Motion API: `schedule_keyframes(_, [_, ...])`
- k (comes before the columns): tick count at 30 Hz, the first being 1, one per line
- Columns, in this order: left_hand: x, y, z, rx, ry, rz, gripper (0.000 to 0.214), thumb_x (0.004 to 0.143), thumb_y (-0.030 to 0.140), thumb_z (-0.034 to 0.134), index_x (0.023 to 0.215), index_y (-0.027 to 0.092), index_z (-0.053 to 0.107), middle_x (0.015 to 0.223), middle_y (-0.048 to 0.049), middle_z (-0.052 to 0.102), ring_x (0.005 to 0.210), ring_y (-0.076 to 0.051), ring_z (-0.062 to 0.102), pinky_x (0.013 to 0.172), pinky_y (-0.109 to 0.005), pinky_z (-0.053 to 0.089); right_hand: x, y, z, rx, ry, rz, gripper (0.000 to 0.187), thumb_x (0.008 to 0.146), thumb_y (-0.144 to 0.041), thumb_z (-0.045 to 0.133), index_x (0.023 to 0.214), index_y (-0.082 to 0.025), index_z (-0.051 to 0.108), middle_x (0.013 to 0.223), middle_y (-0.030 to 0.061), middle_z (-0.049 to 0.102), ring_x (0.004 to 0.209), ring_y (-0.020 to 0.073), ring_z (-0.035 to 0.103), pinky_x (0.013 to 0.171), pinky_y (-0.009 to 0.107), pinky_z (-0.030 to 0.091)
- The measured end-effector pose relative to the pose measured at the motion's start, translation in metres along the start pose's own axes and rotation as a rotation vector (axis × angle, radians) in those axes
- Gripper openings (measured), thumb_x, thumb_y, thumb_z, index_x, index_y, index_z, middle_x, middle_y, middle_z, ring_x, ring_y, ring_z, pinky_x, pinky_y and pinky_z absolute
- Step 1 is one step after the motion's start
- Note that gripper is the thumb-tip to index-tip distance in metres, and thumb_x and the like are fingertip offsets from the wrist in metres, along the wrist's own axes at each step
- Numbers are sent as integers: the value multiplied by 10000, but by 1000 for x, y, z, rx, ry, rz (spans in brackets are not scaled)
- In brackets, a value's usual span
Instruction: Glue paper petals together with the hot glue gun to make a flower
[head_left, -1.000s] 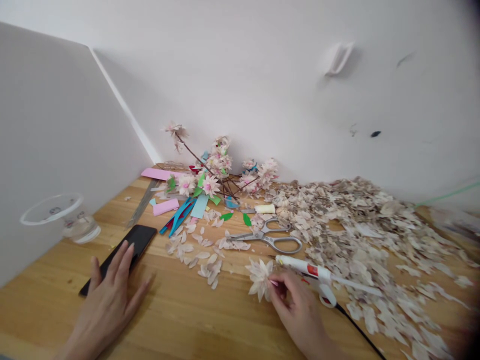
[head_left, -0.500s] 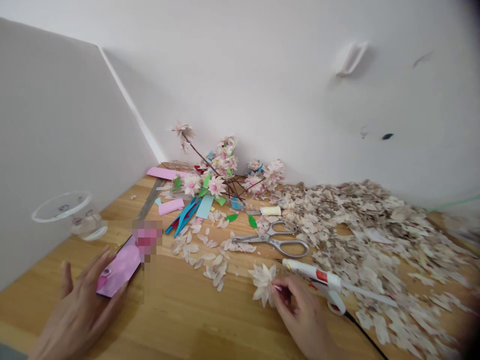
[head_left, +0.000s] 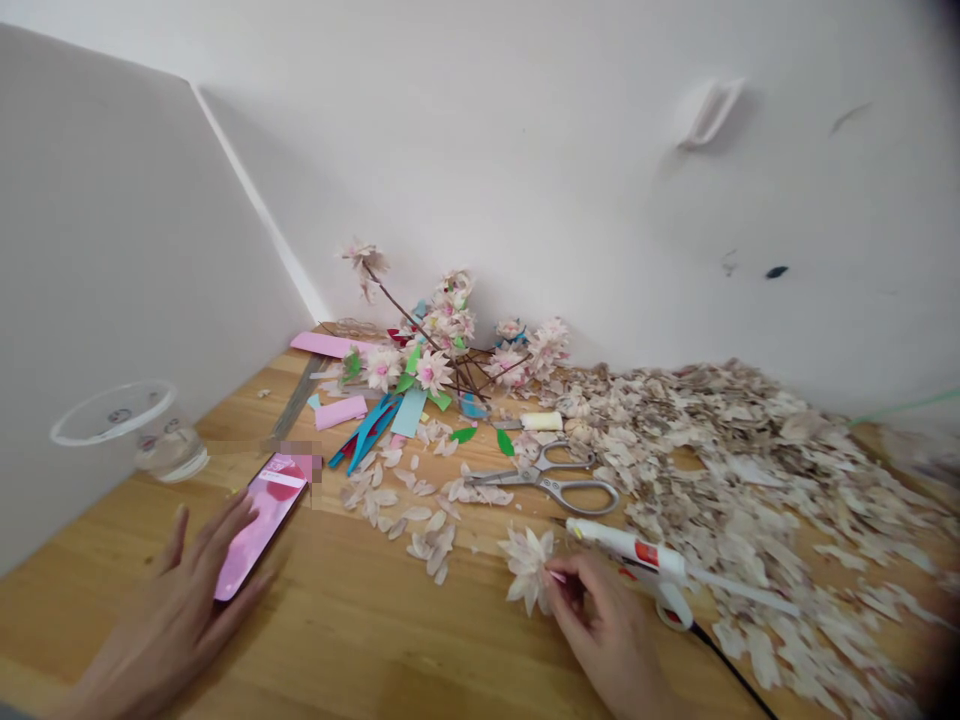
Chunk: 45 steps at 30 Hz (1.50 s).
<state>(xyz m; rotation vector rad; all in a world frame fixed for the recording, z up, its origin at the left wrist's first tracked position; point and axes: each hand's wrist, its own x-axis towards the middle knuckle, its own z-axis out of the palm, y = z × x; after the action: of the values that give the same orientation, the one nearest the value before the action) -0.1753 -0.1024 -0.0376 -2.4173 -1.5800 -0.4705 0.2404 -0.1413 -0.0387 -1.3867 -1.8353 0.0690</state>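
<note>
A smartphone (head_left: pixel 259 535) with a lit pink screen lies on the wooden table at the left. My left hand (head_left: pixel 184 580) rests over its near end, fingers spread, the thumb along one side. Between the thumb and fingers of my right hand (head_left: pixel 600 620) is a white petalled craft flower (head_left: pixel 527 570), pinched at its base, where a bit of pink shows. Just beyond that hand lies a white glue gun (head_left: pixel 630 545) with a glue stick in its back and a black cord. Grey scissors (head_left: pixel 551 480) lie farther back with their blades to the left.
Dried petals (head_left: pixel 720 440) heap up across the right side, with loose petals (head_left: pixel 431 540) in the middle. Finished flowers on stems (head_left: pixel 435 345) stand near the wall. A clear plastic cup (head_left: pixel 169 445) is at the left. Blue strips (head_left: pixel 375 430) and pink paper (head_left: pixel 340 412) lie behind.
The phone and my left hand have shifted slightly to the right, and a light panel now shows on the phone's screen. My right hand with the flower has barely moved.
</note>
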Motion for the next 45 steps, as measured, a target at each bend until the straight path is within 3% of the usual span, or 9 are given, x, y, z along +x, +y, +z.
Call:
schedule_keyframes(4, [29,5,6,-77,-32,-55,730,882,490,371,1471,175,77,1480,-189,339,1335,-341,367,1094,-632,168,-1,1,0,-5,-16,-7,97,880,-211,499,806,-214,562,614,-16,585,490,133,565,447,230,462])
schedule_keyframes(7, [36,4,6,-110,28,-110,733,887,500,357,1469,162,67,1485,-203,317,1380,-334,279,1103,-624,138,-1,1,-1,-8,-21,-11,93,875,-198,502,805,-214,562,610,-19,582,488,129,563,448,224,464])
schedule_keyframes(13, [10,-1,0,-28,122,-74,668,900,471,335,1435,108,167,1286,-229,540,1265,-342,467,1111,-615,147,-2,0,0,-2,-14,-8,86,880,-207,502,821,-214,564,625,-14,587,494,128,565,454,224,469])
schedule_keyframes(22, [-2,-1,7,36,91,-111,687,882,541,292,1451,187,143,1330,-195,521,1188,-328,547,1107,-617,168,2,-4,-3,1,-1,-24,90,877,-212,509,807,-215,565,607,-17,581,486,127,556,454,224,470])
schedule_keyframes(30, [-3,3,5,50,100,-96,683,887,518,309,1432,124,189,1329,-241,500,1187,-364,540,1096,-631,179,1,-4,-3,-18,0,-16,104,870,-204,506,787,-211,567,595,-20,568,481,125,545,448,225,460])
schedule_keyframes(37, [-2,9,1,9,95,29,618,883,390,405,1426,179,199,1332,-205,514,1231,-336,506,1099,-628,175,1,-5,-4,-17,3,-20,101,869,-210,513,786,-209,572,597,-15,579,482,127,548,455,232,467])
schedule_keyframes(45, [-2,8,3,19,71,79,679,873,391,435,1449,188,138,1371,-191,483,1277,-336,455,1114,-611,166,3,-8,-5,-9,11,-17,96,861,-195,512,789,-207,574,584,-20,567,469,119,542,443,222,462])
